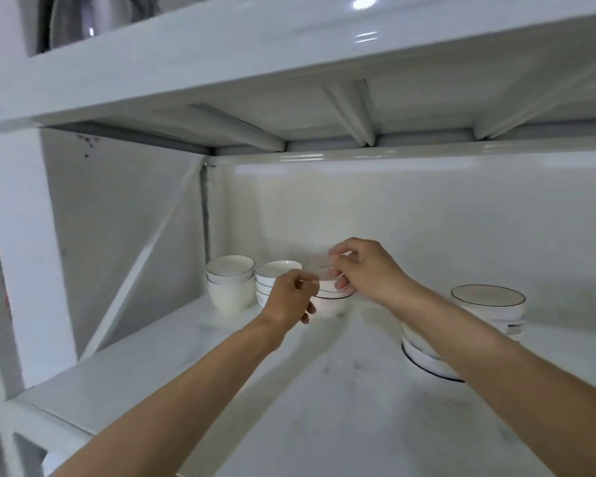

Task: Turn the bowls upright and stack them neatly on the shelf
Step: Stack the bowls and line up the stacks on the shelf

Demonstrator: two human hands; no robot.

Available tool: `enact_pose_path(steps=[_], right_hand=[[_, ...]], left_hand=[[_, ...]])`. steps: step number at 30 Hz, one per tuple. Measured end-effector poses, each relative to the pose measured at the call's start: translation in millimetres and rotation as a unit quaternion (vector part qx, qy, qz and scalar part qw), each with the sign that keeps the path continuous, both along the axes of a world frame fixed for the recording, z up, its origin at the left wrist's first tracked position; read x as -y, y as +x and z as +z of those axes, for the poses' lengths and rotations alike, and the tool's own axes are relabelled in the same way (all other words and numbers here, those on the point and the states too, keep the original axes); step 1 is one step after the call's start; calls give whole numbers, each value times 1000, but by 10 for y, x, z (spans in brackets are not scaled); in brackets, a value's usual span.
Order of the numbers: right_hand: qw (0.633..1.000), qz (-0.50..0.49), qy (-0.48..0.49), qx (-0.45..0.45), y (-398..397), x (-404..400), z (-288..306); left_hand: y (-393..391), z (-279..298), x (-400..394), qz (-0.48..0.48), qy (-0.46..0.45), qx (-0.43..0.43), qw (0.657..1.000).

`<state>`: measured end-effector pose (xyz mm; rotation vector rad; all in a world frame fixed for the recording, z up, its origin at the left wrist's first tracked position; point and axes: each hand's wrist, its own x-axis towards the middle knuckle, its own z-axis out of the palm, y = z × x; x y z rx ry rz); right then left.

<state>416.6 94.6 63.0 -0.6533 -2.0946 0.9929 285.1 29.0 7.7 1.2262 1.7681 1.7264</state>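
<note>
Bowls mostly done: two upright stacks [230,282] and [272,277] stood left of the middle stack [331,299], where both hands, left hand [291,297] and right hand [365,270], pinched the top bowl's rim. Right of it, inverted bowls [486,309] remained to turn. White shelf [324,407], pale back wall [427,218]

soft, washed-out light; glare spot on upper shelf [363,3] high above fingers [338,261]; wide-angle bending at edges; overall slight blur.

White shelf [341,401] carries four bowl stacks [229,284].
</note>
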Motion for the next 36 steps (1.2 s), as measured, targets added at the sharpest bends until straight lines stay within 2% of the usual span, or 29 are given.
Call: enact_pose_path(steps=[4, 9, 12, 15, 17, 21, 23, 27, 36], right_hand=[[997, 4, -51, 53, -848, 48, -406], [991, -10, -95, 96, -1753, 49, -883], [990, -27, -76, 118, -2142, 134, -1021], [989, -54, -66, 117, -2446, 163, -1115], [989, -78, -63, 112, -2615, 138, -1146], [985, -111, -80, 107, -2893, 84, -1175], [985, -127, -84, 75, -3044, 14, -1209], [984, -151, -95, 28, -3241, -201, -1379], [972, -172, -157, -10, -3132, 33, -1371]], left_hand=[[-787, -244, 248, 11, -74, 29, 997], [-1670, -520, 359, 64, -107, 66, 990], [-2066, -615, 273, 130, -136, 21, 982], [-2269, -599, 201, 164, -106, 19, 981], [-2375, -563, 114, 164, -83, 54, 981], [-3019, -901, -453, 151, -68, 108, 980], [-3141, -925, -585, 138, -65, 131, 980], [-2771, -581, -325, 70, -35, 178, 981], [-2704, -659, -249, -4, 5, 252, 968]])
